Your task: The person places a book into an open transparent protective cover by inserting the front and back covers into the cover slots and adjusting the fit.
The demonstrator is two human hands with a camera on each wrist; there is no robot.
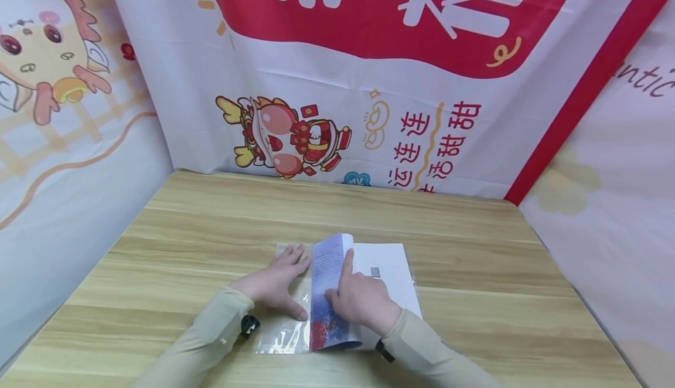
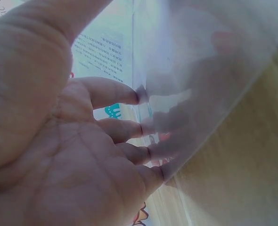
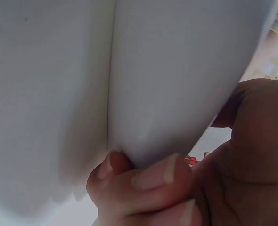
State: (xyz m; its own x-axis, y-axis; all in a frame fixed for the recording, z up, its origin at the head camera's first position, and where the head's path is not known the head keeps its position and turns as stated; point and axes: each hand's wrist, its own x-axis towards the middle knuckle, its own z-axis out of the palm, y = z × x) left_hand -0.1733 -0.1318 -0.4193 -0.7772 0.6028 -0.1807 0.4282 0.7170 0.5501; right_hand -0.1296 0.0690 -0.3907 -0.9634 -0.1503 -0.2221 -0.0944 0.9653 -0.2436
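A blue-purple printed page (image 1: 328, 294) stands partly lifted and curved, beside a white page (image 1: 392, 268) with a small square code. To its left lies a clear plastic sheet (image 1: 282, 338). My left hand (image 1: 279, 285) rests on that plastic with fingers spread; in the left wrist view the hand (image 2: 87, 150) touches the see-through sheet (image 2: 200, 52). My right hand (image 1: 364, 300) holds the printed page, thumb on its printed face and index finger extended along the edge. In the right wrist view, curled fingertips (image 3: 153, 181) lie against the page's white side (image 3: 167, 70).
The wooden table (image 1: 448, 230) extends around the pages. Behind it hangs a white and red printed cloth (image 1: 316, 71), with patterned cloth at the left (image 1: 79, 200) and pale cloth at the right (image 1: 606, 218).
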